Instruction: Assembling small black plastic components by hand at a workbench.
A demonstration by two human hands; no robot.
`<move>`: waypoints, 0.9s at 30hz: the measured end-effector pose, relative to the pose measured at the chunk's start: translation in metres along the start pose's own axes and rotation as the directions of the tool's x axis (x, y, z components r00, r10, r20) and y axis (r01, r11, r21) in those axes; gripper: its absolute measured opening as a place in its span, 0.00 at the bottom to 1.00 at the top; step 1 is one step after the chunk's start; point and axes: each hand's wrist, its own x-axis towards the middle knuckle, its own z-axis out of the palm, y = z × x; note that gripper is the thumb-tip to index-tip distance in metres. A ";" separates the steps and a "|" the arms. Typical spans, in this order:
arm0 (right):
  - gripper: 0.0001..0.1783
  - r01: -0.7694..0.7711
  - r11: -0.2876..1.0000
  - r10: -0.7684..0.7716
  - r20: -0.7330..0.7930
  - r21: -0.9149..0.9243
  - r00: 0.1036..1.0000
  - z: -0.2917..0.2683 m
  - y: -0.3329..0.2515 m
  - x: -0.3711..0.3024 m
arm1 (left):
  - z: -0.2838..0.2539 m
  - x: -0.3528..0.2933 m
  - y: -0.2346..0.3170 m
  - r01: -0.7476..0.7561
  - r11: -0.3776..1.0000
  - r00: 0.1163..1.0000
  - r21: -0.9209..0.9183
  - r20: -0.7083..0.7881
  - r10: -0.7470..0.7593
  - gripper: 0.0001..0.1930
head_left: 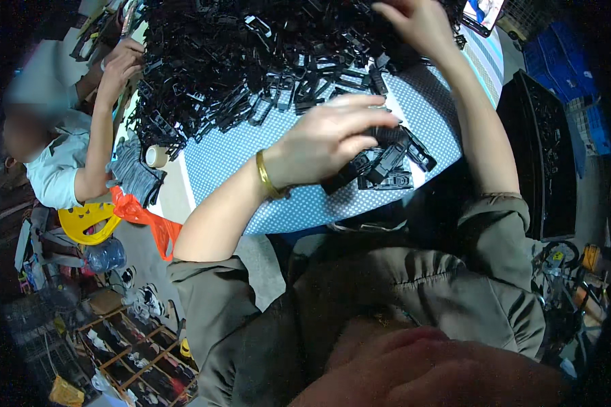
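Note:
A large heap of small black plastic parts (217, 61) covers the far side of a table with a patterned blue-white cloth (224, 159). My left hand (336, 136), with a gold bracelet at its wrist, hovers over a smaller group of black plastic parts (390, 166) near the front edge. Its fingers stretch out, thumb apart, slightly blurred; nothing shows gripped in them. My right hand (417, 27) reaches to the heap's far right. Its fingertips are partly cut off by the upper edge, so whatever they touch is hidden.
At the left, another person's hand (121, 68) is beside the heap. A tape roll (157, 157), a grey glove (136, 166) and an orange-red bag (146, 217) are at the table's left edge. A phone (482, 13) lies far right; a black crate (543, 156) stands right.

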 end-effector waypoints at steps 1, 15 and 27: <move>0.11 -0.004 0.998 0.008 0.053 -0.070 0.999 0.008 -0.001 -0.002 | 0.002 -0.002 0.000 0.000 1.000 0.999 0.003 0.052 0.000 0.14; 0.15 -0.171 0.956 0.160 0.064 0.239 0.985 0.005 -0.006 -0.004 | -0.003 -0.005 -0.030 0.321 0.724 0.750 -0.611 -0.303 -0.589 0.19; 0.13 -0.254 0.735 -0.072 0.445 0.629 0.893 0.011 -0.060 -0.033 | -0.008 -0.007 -0.030 0.468 0.884 0.791 0.002 -0.447 -0.418 0.20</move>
